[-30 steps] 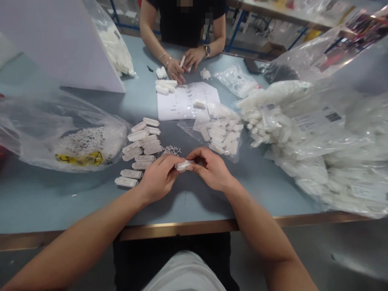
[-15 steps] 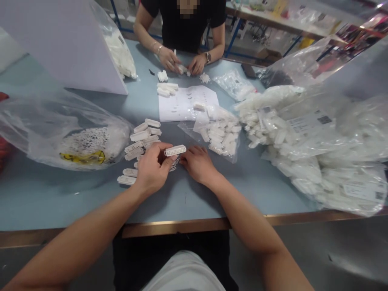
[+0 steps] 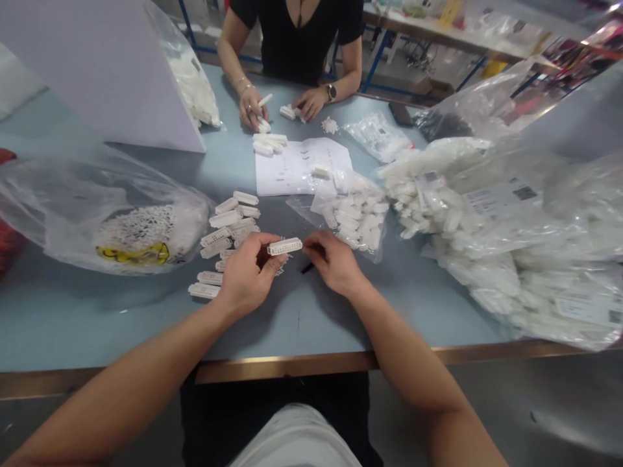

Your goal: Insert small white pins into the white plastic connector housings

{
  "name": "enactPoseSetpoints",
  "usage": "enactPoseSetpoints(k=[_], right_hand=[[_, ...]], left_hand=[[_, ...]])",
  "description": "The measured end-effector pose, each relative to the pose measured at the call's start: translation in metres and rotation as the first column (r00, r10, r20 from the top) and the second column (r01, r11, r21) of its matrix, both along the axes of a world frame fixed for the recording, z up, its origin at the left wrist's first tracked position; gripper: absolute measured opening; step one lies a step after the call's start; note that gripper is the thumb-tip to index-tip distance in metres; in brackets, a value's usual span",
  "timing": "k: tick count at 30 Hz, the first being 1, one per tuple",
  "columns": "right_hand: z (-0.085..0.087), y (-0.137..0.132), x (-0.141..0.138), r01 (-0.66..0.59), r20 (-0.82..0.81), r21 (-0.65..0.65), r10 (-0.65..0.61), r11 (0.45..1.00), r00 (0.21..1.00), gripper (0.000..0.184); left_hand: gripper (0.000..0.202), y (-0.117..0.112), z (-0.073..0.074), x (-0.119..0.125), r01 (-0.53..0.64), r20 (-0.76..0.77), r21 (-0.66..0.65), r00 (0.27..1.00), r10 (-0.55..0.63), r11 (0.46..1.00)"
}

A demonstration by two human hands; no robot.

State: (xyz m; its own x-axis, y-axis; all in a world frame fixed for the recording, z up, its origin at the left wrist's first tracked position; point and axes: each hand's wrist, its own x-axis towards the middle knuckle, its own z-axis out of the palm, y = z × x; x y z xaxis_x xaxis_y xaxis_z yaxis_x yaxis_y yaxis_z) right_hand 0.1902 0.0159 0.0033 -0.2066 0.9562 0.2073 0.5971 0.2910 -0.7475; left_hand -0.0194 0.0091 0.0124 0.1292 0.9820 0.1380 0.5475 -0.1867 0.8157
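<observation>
My left hand [image 3: 248, 275] is closed on a long white plastic connector [image 3: 285, 246], held level just above the table. My right hand [image 3: 333, 263] is curled beside the connector's right end, fingertips pinched near it; whatever they hold is too small to name. A thin dark tool tip [image 3: 306, 267] shows under the right hand. Just left of my left hand lies a group of several matching white connectors [image 3: 228, 230]. A scatter of tiny white pieces sits under the held connector.
Clear bags of white parts lie left [image 3: 111, 220], centre [image 3: 353, 211] and right [image 3: 511, 227]. A printed sheet [image 3: 296, 165] lies mid-table. Across the table a person's hands [image 3: 253, 107] work on similar connectors. A grey box [image 3: 107, 71] stands at the far left.
My right hand lifted off the table and rose to the connector's right end. The left hand kept the connector and shifted it slightly right. The person opposite moved a hand left.
</observation>
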Motion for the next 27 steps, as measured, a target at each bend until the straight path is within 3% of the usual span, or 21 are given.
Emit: enactPoseSetpoints(k=[3,6,12,27], right_hand=[[0.008,-0.005,0.005,0.108,-0.185,-0.049,-0.116,0.993,0.976,0.008],[0.014,-0.011,0.007,0.146,-0.225,0.021,-0.137,0.989,0.965,0.007],[0.013,-0.016,0.006,0.032,-0.045,0.331,-0.019,0.943,0.999,0.009],[0.008,-0.015,-0.001,-0.079,0.147,0.595,-0.012,0.8,0.989,0.013]], left_hand=[[0.03,-0.001,0.0,0.001,0.042,-0.007,0.002,0.999,-0.042,0.999],[0.028,-0.001,0.0,0.002,0.069,-0.04,0.033,0.997,-0.068,0.997],[0.027,-0.002,0.001,0.004,0.12,-0.077,0.025,0.99,-0.117,0.993],[0.028,-0.005,0.0,0.004,0.168,-0.106,0.068,0.981,-0.16,0.983]])
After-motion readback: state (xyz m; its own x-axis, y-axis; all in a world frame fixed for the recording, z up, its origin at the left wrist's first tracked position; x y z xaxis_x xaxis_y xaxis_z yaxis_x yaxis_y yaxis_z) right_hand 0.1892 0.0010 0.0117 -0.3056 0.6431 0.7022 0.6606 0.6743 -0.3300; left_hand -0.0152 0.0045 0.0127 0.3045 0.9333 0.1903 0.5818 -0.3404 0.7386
